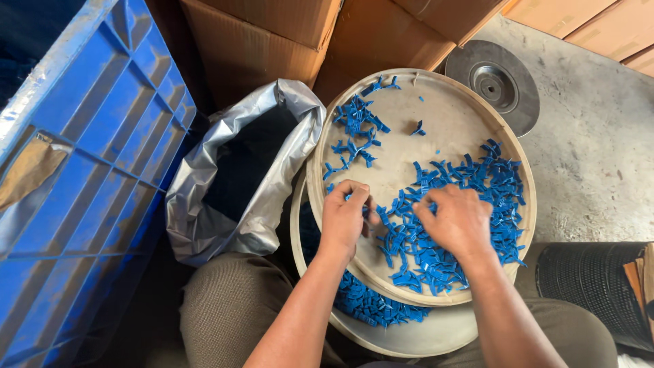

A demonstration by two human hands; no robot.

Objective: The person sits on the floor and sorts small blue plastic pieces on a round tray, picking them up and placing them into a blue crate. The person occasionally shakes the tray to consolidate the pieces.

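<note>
My left hand (344,218) is pinching small blue plastic pieces (470,197) in a round tray (409,129); my right hand (458,221) is pressing, fingers curled, on the pile. A second tray (436,334) underneath is holding more.

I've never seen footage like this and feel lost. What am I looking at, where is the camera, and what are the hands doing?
The camera sits on a person's head and looks down at their lap, so the two bare hands are their own. A round shallow tray rests on their knees, stacked over a second tray, and both hold small blue plastic pieces. The left hand pinches a few pieces at the tray's edge; the right hand lies on the big pile. Beside them are an open silver bag, a blue crate and cardboard boxes.
</note>
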